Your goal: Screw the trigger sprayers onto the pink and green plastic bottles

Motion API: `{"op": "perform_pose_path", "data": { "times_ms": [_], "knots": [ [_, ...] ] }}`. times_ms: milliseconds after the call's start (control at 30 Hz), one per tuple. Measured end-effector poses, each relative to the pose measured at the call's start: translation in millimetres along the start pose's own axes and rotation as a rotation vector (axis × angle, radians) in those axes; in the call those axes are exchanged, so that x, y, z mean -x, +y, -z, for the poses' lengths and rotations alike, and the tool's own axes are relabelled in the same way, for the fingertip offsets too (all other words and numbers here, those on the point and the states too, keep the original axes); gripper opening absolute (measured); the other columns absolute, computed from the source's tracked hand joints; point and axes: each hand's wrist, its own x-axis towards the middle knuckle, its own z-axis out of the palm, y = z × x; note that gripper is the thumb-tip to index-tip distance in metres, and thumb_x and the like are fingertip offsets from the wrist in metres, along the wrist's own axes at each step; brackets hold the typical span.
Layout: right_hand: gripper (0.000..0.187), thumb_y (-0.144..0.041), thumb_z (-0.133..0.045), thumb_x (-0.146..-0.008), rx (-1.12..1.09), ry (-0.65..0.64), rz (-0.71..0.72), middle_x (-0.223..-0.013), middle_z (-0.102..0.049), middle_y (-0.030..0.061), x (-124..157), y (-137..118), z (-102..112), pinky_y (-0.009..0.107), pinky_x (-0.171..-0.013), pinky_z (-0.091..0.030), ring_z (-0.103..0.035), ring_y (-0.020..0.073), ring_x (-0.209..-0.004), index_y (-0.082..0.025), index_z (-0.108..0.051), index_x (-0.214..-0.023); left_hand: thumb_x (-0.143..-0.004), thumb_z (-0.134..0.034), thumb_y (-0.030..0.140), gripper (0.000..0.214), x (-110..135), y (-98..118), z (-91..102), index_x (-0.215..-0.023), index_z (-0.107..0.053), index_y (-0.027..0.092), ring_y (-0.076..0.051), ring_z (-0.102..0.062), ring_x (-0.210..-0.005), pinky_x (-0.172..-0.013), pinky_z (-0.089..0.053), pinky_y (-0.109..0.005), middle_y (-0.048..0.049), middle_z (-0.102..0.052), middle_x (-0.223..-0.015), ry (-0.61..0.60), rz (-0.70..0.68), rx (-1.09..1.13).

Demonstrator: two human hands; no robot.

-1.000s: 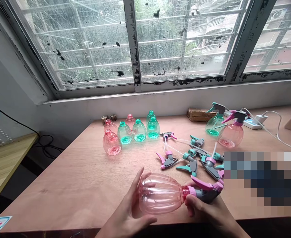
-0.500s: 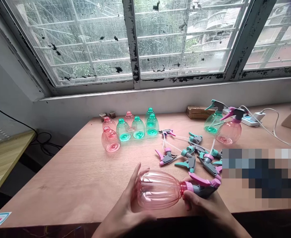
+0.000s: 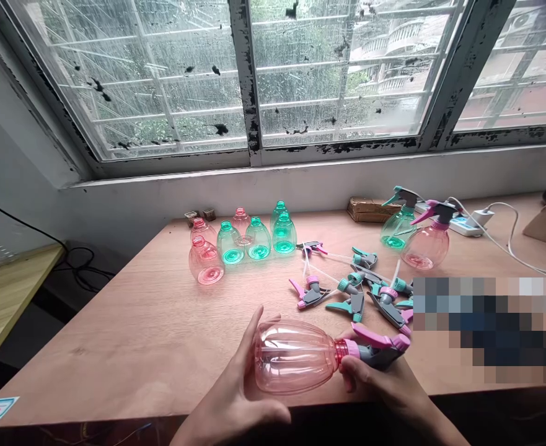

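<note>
My left hand (image 3: 233, 390) cups the pink plastic spray bottle (image 3: 294, 357), fingers curled round its body; my right hand (image 3: 379, 384) clamps its neck, with loose trigger sprayer heads (image 3: 354, 303) just beyond those fingers.

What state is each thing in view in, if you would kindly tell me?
Pink bottle, held sideways, sprayer fitted.
Left hand, cupped around its body.
Right hand, gripping near its neck.
Loose sprayers, lying jumbled, tubes out.
Bare bottles, upright, uncapped.
Fitted bottles, upright, sprayers on.
</note>
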Motion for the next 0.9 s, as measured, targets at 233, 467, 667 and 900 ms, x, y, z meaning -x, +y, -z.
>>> {"op": "perform_pose_path", "data": {
  "times_ms": [233,467,667,900],
  "knots": [
    [0.032,-0.049,-0.074,-0.081,0.003,-0.011,0.008,-0.055,-0.066,-0.0002,-1.1,-0.4,1.2,0.031,-0.059,-0.040,-0.056,0.0163,-0.056,-0.017,-0.070,-0.086,-0.076,-0.082,0.026,0.102,0.5,1.7,0.2,-0.153,-0.017,0.042,-0.032,-0.027,-0.148,-0.121,-0.023,-0.052,-0.0054,-0.025,-0.163,-0.020,-0.020,-0.062],
    [0.032,-0.047,-0.073,-0.082,0.004,-0.039,0.005,-0.057,-0.066,0.0018,-0.9,1.8,3.3,0.031,-0.058,-0.040,-0.056,0.0169,-0.057,-0.017,-0.069,-0.074,-0.075,-0.083,0.032,0.106,2.0,1.9,3.1,-0.153,-0.013,0.044,-0.030,-0.028,-0.148,-0.122,-0.024,-0.047,-0.0027,-0.025,-0.163,-0.034,-0.003,-0.061],
    [0.031,-0.046,-0.075,-0.080,-0.018,-0.036,-0.007,-0.056,-0.067,0.0022,-2.0,2.7,4.2,0.032,-0.059,-0.043,-0.058,0.0178,-0.056,-0.015,-0.070,-0.079,-0.081,-0.077,0.028,0.096,1.1,1.9,2.2,-0.152,-0.014,0.045,-0.029,-0.021,-0.150,-0.123,-0.019,-0.049,-0.0012,-0.021,-0.165,-0.019,-0.019,-0.136],
    [0.032,-0.047,-0.076,-0.079,-0.008,-0.005,-0.005,-0.055,-0.066,0.0013,-0.5,0.7,1.9,0.030,-0.058,-0.044,-0.057,0.0165,-0.055,-0.016,-0.070,-0.076,-0.076,-0.082,0.030,0.103,1.4,2.9,2.1,-0.154,-0.015,0.040,-0.031,-0.026,-0.149,-0.122,-0.021,-0.051,-0.0053,-0.023,-0.164,-0.025,0.010,-0.027]
  ]
}}
